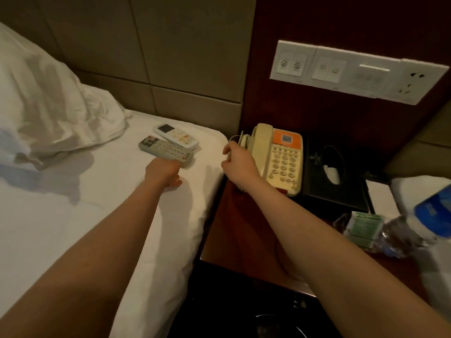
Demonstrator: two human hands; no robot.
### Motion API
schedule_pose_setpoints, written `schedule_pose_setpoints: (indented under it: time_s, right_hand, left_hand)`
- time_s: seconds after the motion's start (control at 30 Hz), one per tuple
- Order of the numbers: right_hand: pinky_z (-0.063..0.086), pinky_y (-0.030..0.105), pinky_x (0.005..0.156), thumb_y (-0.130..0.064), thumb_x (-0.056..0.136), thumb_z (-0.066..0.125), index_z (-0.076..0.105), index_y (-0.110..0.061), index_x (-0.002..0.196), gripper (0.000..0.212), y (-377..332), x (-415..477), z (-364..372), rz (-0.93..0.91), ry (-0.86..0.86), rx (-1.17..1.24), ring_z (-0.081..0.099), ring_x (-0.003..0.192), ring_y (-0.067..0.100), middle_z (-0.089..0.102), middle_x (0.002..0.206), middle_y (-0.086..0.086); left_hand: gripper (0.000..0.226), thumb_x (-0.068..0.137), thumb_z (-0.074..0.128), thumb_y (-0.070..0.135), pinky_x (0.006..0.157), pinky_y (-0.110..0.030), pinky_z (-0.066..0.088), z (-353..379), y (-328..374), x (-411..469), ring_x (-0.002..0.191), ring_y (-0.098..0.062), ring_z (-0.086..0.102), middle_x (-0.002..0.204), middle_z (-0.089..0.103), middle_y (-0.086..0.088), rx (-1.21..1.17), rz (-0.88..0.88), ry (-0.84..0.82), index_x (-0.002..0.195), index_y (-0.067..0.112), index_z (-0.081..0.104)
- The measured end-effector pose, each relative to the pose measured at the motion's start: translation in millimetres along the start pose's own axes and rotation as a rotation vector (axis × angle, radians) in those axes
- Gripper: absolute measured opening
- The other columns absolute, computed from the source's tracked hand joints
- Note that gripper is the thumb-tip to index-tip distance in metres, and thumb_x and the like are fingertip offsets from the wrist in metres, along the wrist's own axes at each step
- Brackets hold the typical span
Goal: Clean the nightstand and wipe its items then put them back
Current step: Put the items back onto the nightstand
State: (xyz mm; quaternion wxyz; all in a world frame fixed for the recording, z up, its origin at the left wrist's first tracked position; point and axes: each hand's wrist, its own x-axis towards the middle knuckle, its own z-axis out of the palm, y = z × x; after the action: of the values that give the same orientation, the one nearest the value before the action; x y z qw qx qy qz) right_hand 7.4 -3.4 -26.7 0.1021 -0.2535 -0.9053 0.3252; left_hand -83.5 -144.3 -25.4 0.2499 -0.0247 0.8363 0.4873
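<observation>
We see the cream push-button telephone (278,158) with its orange label at the dark wooden nightstand's (234,230) left rear, our right hand (238,163) curled against its handset side, while our left hand (162,170) closes on the grey remote control (164,148) lying on the white bed sheet (97,215).

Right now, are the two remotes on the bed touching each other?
Touching. The head view shows the grey remote lying against the white remote, with no sheet showing between them.

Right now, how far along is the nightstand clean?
Early. Done: two remotes, grey and white, lie on the bed. In hand: left hand at the grey remote, right hand at the telephone. Left: telephone, tissue box and packets remain on the nightstand.
</observation>
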Motion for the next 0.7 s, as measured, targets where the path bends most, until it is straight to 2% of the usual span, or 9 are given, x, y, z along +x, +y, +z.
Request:
schedule_pose_setpoints:
  time_s: [0.1, 0.17, 0.23, 0.3, 0.37, 0.43, 0.5, 0.63, 0.7]
  right_hand:
    - [0.041, 0.031, 0.072, -0.006, 0.087, 0.051, 0.053, -0.008, 0.111, 0.024, -10, 27, 18, 0.023, -0.013, 0.085, 0.056, 0.097, 0.027, 0.058, 0.105, 0.014]
    - [0.042, 0.033, 0.079, -0.01, 0.09, 0.051, 0.054, -0.007, 0.116, 0.025, -18, 44, 29, 0.056, 0.007, 0.144, 0.055, 0.1, 0.026, 0.059, 0.108, 0.014]
    - [0.042, 0.031, 0.088, -0.016, 0.093, 0.052, 0.052, -0.007, 0.124, 0.032, -21, 57, 44, 0.095, 0.006, 0.213, 0.055, 0.105, 0.025, 0.058, 0.113, 0.012]
    - [0.038, 0.029, 0.097, -0.024, 0.094, 0.054, 0.045, -0.008, 0.135, 0.045, -22, 67, 63, 0.135, -0.011, 0.297, 0.05, 0.12, 0.024, 0.051, 0.132, 0.011]
    - [0.035, 0.031, 0.104, -0.031, 0.092, 0.056, 0.04, -0.009, 0.14, 0.055, -23, 75, 78, 0.195, -0.001, 0.388, 0.045, 0.127, 0.025, 0.044, 0.142, 0.011]
    - [0.038, 0.035, 0.106, -0.037, 0.09, 0.058, 0.041, -0.009, 0.14, 0.06, -27, 85, 84, 0.204, -0.014, 0.389, 0.048, 0.124, 0.026, 0.046, 0.139, 0.012]
    - [0.044, 0.04, 0.101, -0.045, 0.085, 0.061, 0.049, -0.011, 0.132, 0.059, -31, 96, 85, 0.176, -0.072, 0.335, 0.056, 0.115, 0.027, 0.054, 0.131, 0.011]
    - [0.052, 0.033, 0.085, -0.047, 0.078, 0.069, 0.061, -0.01, 0.113, 0.052, -33, 104, 79, 0.142, -0.146, 0.26, 0.062, 0.096, 0.019, 0.066, 0.113, 0.006]
    - [0.048, 0.026, 0.073, -0.046, 0.078, 0.07, 0.063, -0.01, 0.106, 0.045, -31, 104, 75, 0.149, -0.136, 0.246, 0.061, 0.089, 0.016, 0.067, 0.106, 0.005]
  left_hand:
    - [0.035, 0.095, 0.044, 0.019, 0.053, -0.021, 0.05, -13, 2, 19, 0.07, -0.022, 0.062, 0.095, 0.063, -0.014, -0.094, -0.067, 0.019, 0.126, 0.002, 0.047]
    - [0.04, 0.095, 0.046, 0.021, 0.055, -0.021, 0.05, -18, 3, 31, 0.078, -0.02, 0.06, 0.102, 0.063, -0.012, -0.153, -0.063, -0.043, 0.133, 0.006, 0.043]
    - [0.042, 0.095, 0.051, 0.024, 0.06, -0.018, 0.048, -21, 0, 40, 0.072, -0.013, 0.051, 0.09, 0.057, -0.005, -0.132, -0.017, -0.203, 0.135, 0.013, 0.043]
    - [0.047, 0.092, 0.055, 0.029, 0.066, -0.019, 0.044, -21, -7, 50, 0.076, -0.012, 0.046, 0.095, 0.055, -0.002, -0.165, -0.008, -0.291, 0.136, 0.018, 0.042]
    - [0.052, 0.091, 0.057, 0.031, 0.062, -0.019, 0.043, -15, -12, 61, 0.072, -0.011, 0.045, 0.108, 0.058, -0.003, -0.178, 0.009, -0.257, 0.137, 0.016, 0.041]
    - [0.056, 0.091, 0.055, 0.035, 0.077, -0.024, 0.047, -7, -10, 66, 0.092, -0.018, 0.056, 0.125, 0.057, -0.007, -0.156, -0.002, -0.196, 0.14, 0.017, 0.038]
    - [0.053, 0.094, 0.05, 0.036, 0.092, -0.031, 0.047, 2, -4, 68, 0.12, -0.026, 0.05, 0.136, 0.052, -0.009, -0.15, -0.008, -0.172, 0.142, 0.017, 0.036]
    - [0.05, 0.097, 0.045, 0.034, 0.11, -0.035, 0.032, 7, 4, 69, 0.136, -0.027, 0.037, 0.137, 0.051, -0.01, -0.178, -0.01, -0.173, 0.143, 0.016, 0.034]
    - [0.048, 0.098, 0.044, 0.03, 0.105, -0.032, 0.039, 5, 4, 68, 0.13, -0.025, 0.045, 0.135, 0.052, -0.011, -0.188, -0.014, -0.173, 0.142, 0.015, 0.034]
